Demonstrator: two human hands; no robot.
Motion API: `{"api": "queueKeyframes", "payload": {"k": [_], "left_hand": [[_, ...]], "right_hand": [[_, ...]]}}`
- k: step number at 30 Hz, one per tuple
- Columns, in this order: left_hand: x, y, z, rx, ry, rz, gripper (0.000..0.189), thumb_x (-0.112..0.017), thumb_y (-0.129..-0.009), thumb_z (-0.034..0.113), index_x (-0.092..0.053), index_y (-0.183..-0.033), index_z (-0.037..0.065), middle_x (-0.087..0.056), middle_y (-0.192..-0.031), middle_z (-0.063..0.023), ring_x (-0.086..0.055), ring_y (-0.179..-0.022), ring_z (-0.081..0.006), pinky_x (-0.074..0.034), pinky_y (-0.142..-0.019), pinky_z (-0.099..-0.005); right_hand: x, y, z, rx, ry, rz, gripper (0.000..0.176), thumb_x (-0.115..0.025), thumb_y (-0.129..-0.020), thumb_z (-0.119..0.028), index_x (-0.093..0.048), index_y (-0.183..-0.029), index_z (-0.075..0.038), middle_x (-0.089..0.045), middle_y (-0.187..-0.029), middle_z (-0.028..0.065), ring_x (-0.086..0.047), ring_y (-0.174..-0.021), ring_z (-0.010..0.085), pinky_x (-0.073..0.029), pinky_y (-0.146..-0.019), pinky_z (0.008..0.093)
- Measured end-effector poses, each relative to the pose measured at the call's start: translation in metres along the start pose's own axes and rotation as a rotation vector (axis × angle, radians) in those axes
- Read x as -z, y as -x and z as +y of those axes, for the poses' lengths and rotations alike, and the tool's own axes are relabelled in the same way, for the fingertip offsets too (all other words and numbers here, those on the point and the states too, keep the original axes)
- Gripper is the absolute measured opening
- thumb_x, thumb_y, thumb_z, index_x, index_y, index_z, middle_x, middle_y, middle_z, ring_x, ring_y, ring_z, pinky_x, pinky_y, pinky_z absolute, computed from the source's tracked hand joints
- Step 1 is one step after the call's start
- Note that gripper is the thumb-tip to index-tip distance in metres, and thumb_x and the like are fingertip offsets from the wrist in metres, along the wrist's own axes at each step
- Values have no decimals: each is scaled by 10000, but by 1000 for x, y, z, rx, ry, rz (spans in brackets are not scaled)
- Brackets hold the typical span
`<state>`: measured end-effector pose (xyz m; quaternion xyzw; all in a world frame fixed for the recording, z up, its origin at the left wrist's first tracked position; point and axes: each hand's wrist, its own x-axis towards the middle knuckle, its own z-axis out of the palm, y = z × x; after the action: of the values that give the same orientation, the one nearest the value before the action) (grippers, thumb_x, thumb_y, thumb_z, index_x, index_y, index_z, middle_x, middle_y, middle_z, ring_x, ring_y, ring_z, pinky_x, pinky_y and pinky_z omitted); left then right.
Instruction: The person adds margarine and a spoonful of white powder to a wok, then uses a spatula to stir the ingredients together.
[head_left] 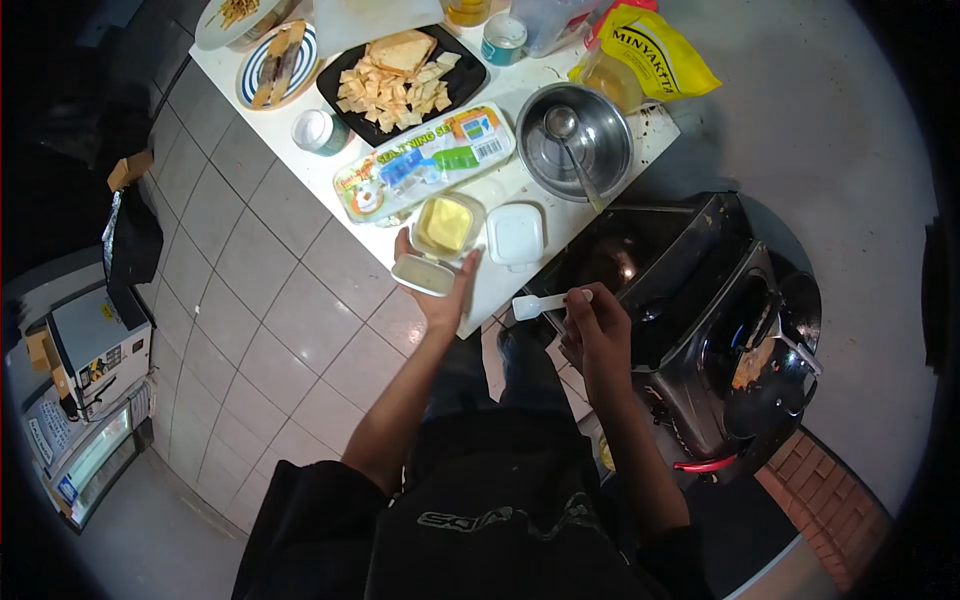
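My left hand [449, 300] grips a small plastic seasoning tub [476, 226] at the table's near corner, thumb on one side and fingers on the other. Its hinged lid [423, 275] hangs open towards me, and a yellow substance [446, 222] shows inside. Between the thumb and fingers of my right hand [598, 325] is a small white plastic spoon [538, 305], held off the table to the right of the tub. A white-lidded tub [516, 235] sits beside the yellow one. Just behind both lies the seasoning set package [425, 163].
On the white table [290, 140] are a black plate [333, 92] of cut bread, a striped plate [246, 75], a steel bowl [540, 170] holding a ladle [562, 124], and a yellow Minyakita pack [660, 55]. Right stands a black stove [690, 330] with a frying pan [760, 410].
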<state>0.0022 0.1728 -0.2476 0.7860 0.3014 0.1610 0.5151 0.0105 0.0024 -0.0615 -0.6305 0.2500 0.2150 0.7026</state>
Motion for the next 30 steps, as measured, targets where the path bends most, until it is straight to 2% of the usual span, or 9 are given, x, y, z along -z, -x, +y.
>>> {"api": "queueKeyframes", "payload": {"k": [3, 5, 6, 10, 13, 18, 19, 24, 30], "left_hand": [[0, -14, -22, -68, 128, -4, 1004, -878, -636, 320, -315, -1398, -12, -402, -1371, -182, -382, -1296, -317, -337, -1062, -415], [4, -19, -25, -152, -151, -76, 938, -881, -637, 275, -354, -1365, 3, -439, -1333, -165, -409, -1269, -283, -349, -1065, -390], [3, -18, -21, -95, 91, -89, 885, -878, -644, 243, -381, -1339, 14, -467, -1293, -151, -466, -1204, -261, -377, -1041, -382], [24, -1, -11, -24, 229, -146, 843, -857, -668, 191, -383, -1343, 18, -502, -1245, -140, -521, -1133, -238, -443, -958, -341], [55, 16, 9, -156, 73, -208, 828, -850, -673, 183, -388, -1341, 18, -514, -1236, -140, -518, -1153, -240, -446, -961, -340], [89, 33, 103, -303, 264, -391, 837, -863, -652, 294, -426, -1318, 36, -526, -1206, -130, -523, -1143, -243, -447, -956, -396], [92, 34, 121, -459, 172, -400, 821, -869, -634, 315, -461, -1289, 36, -534, -1192, -130, -532, -1130, -255, -449, -949, -396], [94, 47, 197, -773, 58, -491, 802, -875, -591, 352, -528, -1234, 22, -556, -1177, -146, -555, -1089, -304, -458, -937, -406], [84, 69, 246, -911, 24, -547, 801, -855, -580, 292, -517, -1238, -16, -565, -1190, -194, -560, -1079, -347, -472, -924, -425]], "right_hand": [[11, 7, 7, -29, 3, 13, 225, -602, -963, -281, -554, -861, -86, -437, -666, -67, -364, -565, 11, -282, -494, 197], [20, 11, 10, -9, 34, 11, 233, -603, -963, -289, -554, -858, -87, -441, -667, -70, -366, -567, 8, -286, -494, 194], [24, 14, 10, 12, 63, 3, 241, -603, -962, -297, -553, -856, -87, -446, -668, -73, -368, -570, 6, -289, -495, 191], [30, 23, 10, 16, 64, 20, 172, -594, -967, -202, -609, -880, -54, -501, -692, -53, -426, -594, 13, -306, -501, 193], [22, 30, 7, 151, 163, 20, 170, -623, -947, -182, -626, -864, -33, -508, -687, -43, -453, -613, 27, -323, -516, 203], [2, 58, -32, 867, 543, -1, 76, -700, -839, -58, -653, -890, -26, -505, -803, 49, -478, -615, 114, -368, -540, 252], [1, 64, -39, 1067, 649, 18, 99, -710, -817, -39, -662, -903, -35, -492, -845, 66, -477, -613, 140, -379, -545, 268], [28, 94, -61, 1270, 902, 250, 128, -733, -779, -60, -648, -873, -42, -454, -889, 90, -484, -812, 248, -418, -670, 368], [57, 114, -66, 1091, 592, 330, 116, -701, -812, -42, -616, -882, -7, -429, -900, 107, -471, -820, 239, -401, -706, 326]]}}
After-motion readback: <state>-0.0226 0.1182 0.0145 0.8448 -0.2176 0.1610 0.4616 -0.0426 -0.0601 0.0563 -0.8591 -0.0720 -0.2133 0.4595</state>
